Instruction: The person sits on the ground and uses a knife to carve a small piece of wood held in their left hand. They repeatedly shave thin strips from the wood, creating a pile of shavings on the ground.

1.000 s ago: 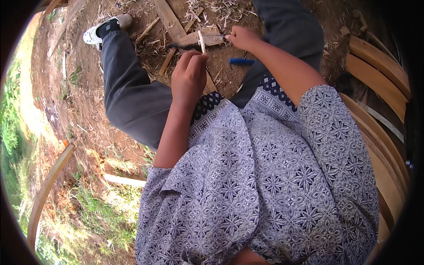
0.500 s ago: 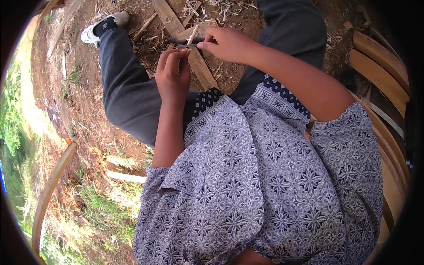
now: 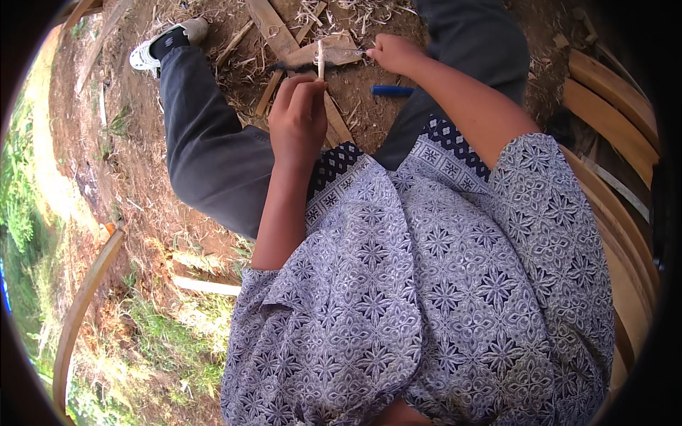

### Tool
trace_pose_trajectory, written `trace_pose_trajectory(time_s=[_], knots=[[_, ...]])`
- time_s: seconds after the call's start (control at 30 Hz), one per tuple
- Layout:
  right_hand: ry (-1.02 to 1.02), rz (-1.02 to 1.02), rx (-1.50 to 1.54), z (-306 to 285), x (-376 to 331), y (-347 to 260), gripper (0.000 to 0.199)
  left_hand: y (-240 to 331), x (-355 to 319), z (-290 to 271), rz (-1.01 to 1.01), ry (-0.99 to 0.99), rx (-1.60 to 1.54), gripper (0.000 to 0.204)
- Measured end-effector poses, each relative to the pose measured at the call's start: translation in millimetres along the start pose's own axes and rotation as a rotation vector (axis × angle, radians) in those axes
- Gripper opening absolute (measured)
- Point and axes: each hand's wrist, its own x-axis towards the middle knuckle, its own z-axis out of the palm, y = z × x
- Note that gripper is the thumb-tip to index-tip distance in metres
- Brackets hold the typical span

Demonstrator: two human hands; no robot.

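My left hand (image 3: 298,113) is closed round the lower part of a pale, whittled wooden stick (image 3: 320,60), which stands up above the fingers. To its right, my right hand (image 3: 398,53) is a closed fist with a thin metal knife (image 3: 353,52) in it. The blade points left toward the stick, with a small gap between the two; the handle is hidden in the fist. Behind the stick a short flat board (image 3: 309,54) lies on the ground, with something dark along its near edge.
A blue tube-shaped thing (image 3: 392,91) lies by my right thigh. Wood shavings (image 3: 355,15) and a long plank (image 3: 272,27) cover the soil between my legs. Curved wooden pieces (image 3: 609,131) are stacked at the right. A curved wooden bar (image 3: 89,284) stands at the left.
My right hand has moved right and slightly up, taking the knife off the stick. My left hand has shifted a little right, and the stick is more upright. The blue thing has come into view.
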Motion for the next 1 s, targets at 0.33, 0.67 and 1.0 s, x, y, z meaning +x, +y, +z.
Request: trace_pose_trajectory(time_s=[0.33, 0.67, 1.0], knots=[[-0.044, -0.26, 0.356, -58.0, -72.1, -62.9, 0.042, -4.5, 2.6, -8.9, -0.032, 0.073, 0.038, 0.011], [-0.01, -0.287, 0.293, -43.6, -52.2, -56.8, 0.041, -5.3, 2.7, -4.3, -0.005, 0.048, 0.025, 0.01], [0.081, -0.103, 0.292, -10.3, -15.2, -15.2, 0.04, -3.7, 5.2, -5.7, -0.037, 0.07, 0.009, 0.01]])
